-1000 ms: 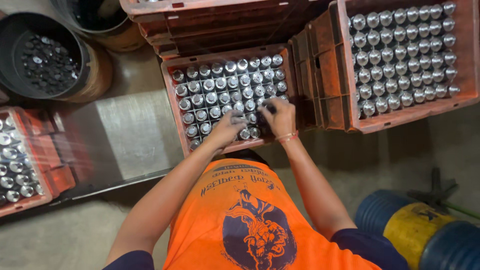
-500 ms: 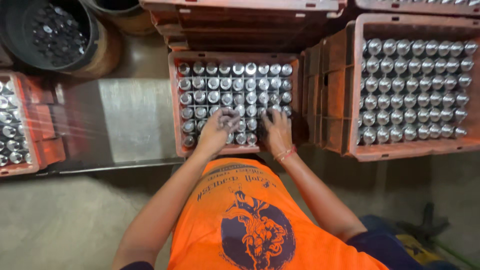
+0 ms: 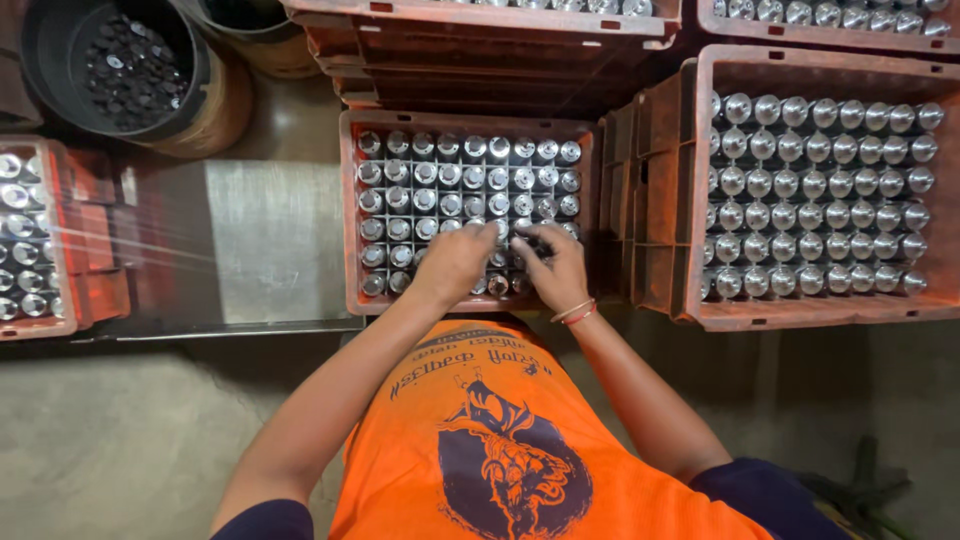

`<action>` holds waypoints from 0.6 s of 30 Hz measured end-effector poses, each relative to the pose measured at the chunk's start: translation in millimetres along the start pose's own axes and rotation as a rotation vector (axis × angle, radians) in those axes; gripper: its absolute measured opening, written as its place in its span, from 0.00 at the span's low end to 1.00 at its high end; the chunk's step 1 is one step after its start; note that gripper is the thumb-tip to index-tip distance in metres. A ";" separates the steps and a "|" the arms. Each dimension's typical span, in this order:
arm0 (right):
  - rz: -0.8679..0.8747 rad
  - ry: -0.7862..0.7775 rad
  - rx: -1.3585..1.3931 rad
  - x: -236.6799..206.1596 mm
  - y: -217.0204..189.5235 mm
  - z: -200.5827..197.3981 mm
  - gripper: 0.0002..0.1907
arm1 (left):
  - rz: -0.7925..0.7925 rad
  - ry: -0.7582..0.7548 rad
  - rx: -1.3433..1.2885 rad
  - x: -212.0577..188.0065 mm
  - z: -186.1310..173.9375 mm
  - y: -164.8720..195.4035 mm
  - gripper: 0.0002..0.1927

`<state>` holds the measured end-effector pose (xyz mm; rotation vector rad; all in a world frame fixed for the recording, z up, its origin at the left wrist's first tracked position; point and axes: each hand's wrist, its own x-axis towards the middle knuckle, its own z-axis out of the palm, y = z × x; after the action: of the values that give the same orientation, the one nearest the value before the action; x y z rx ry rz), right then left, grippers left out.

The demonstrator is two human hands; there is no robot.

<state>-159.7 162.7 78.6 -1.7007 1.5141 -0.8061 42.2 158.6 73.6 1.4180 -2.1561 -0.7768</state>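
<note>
both our hands have slid toward the crate's (image 3: pixel 349 215) near right corner; left hand (image 3: pixel 455 262) and right hand (image 3: pixel 553 268) rest curled on the metal cans (image 3: pixel 445 175), grip unclear.

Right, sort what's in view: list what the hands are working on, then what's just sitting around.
In hand:
- left hand and right hand, both down on the near rows of shiny metal cans
- centre orange crate of metal cans

Lying about:
- right orange crate, full of cans
- left crate, partly in view
- black tub of small dark pieces
- stacked crates behind
</note>
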 end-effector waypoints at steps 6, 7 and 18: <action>0.262 -0.094 0.246 9.1 -1.1 6.9 0.07 | 0.099 -0.097 0.058 11.8 -4.6 -0.2 0.07; 0.244 -0.073 0.244 13.5 3.5 6.9 0.07 | 0.090 -0.111 0.010 12.1 -7.8 -0.8 0.07; -0.294 0.183 -0.418 39.4 37.6 24.3 0.07 | -0.148 0.266 -0.225 -34.2 -57.7 -42.3 0.21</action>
<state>-155.6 123.8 33.6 -2.2486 1.6633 -0.8555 120.2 164.7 86.4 1.4812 -1.7232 -0.8051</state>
